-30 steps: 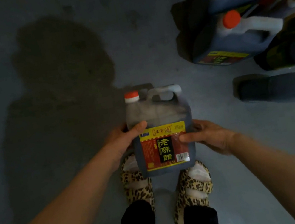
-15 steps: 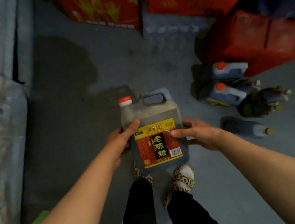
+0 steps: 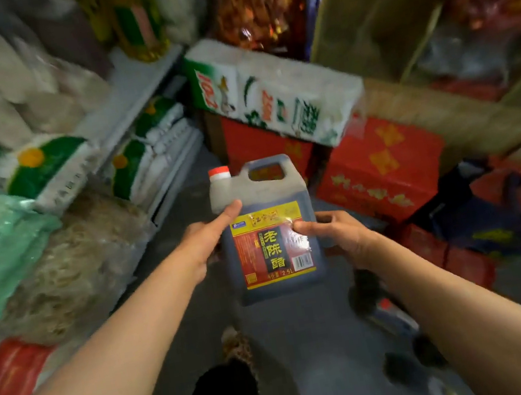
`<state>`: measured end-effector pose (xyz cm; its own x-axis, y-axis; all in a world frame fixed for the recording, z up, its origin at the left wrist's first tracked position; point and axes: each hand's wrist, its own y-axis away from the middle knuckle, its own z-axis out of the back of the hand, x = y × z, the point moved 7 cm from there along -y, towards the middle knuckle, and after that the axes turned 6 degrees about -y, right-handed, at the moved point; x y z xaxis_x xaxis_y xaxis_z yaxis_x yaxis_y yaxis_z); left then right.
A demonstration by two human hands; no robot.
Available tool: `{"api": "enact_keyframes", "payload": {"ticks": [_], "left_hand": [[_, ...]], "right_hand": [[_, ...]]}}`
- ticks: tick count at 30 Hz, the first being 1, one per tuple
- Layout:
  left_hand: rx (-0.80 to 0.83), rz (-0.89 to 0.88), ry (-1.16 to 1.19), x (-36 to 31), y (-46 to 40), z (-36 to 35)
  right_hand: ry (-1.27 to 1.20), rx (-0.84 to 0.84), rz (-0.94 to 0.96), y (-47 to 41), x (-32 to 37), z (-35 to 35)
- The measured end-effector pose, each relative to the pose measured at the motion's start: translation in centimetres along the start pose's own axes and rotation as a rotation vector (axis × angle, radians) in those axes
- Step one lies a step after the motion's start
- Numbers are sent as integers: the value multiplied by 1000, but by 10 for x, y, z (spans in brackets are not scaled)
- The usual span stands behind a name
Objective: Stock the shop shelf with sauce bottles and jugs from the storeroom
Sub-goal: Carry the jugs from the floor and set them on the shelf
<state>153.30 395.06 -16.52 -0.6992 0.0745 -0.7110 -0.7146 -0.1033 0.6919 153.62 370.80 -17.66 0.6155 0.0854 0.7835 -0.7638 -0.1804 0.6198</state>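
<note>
I hold a dark vinegar jug (image 3: 268, 241) upright in front of me, mid-frame. It has a red cap, a moulded handle at the top and a red-and-yellow label. My left hand (image 3: 205, 238) grips its left side with the thumb across the shoulder. My right hand (image 3: 337, 236) grips the right side, thumb on the label. More dark bottles (image 3: 390, 317) lie on the floor by my right forearm, blurred and partly hidden by it.
White and green sacks (image 3: 45, 169) fill a low shelf (image 3: 142, 89) on the left, over bags of pale noodles (image 3: 66, 266). Red cartons (image 3: 379, 169) and a white pack (image 3: 276, 97) stand ahead. A narrow strip of grey floor (image 3: 313, 344) runs between them.
My head has lifted from the floor to the stacked goods ahead. Both hands have kept their hold on the jug, which has risen with me. The floor bottles have slid down the frame.
</note>
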Motion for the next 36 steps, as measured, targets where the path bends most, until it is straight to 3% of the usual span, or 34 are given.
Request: {"api": "enact_keyframes", "payload": {"ticks": [9,19,26,36], "left_hand": [[-92,-182,104,-178,-35,112],[-195,-379,57,-353,-77,233],[-382,-461,106,-453,-103,295],[-709,-657,119,-582,-128,373]], "right_hand": [[-40,42,190,-71,209,-79],[67,138,431,-156,411,-168],[86,286,535,-238,534,-213],[145,654,625,-341,698,-290]]}}
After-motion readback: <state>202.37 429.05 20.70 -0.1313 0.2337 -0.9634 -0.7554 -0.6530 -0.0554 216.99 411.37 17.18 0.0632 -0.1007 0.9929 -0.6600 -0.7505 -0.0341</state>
